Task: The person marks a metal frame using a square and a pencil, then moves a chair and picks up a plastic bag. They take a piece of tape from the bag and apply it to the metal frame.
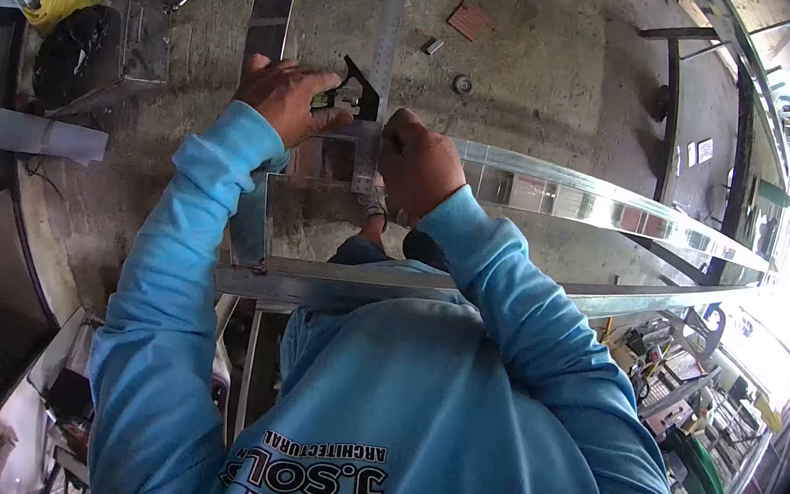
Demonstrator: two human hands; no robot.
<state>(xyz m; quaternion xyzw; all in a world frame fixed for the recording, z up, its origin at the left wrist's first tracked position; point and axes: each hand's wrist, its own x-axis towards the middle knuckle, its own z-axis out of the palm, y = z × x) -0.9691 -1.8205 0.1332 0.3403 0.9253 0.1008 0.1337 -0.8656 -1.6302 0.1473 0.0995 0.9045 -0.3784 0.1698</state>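
Square partly hidden by left hand; right hand curled, contents unclear.

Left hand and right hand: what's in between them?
Between the left hand and right hand, the head view shows a ruler with a black head.

Both arms, in light blue sleeves, extend forward from the torso, elbows bent. Left hand: back up, fingers spread and curved, thumb reaching right toward the other hand. Right hand: closed, fingers curled in, knuckles toward the far side, forearm angled in from the near right. Hands near each other, apart; wrists roughly level.
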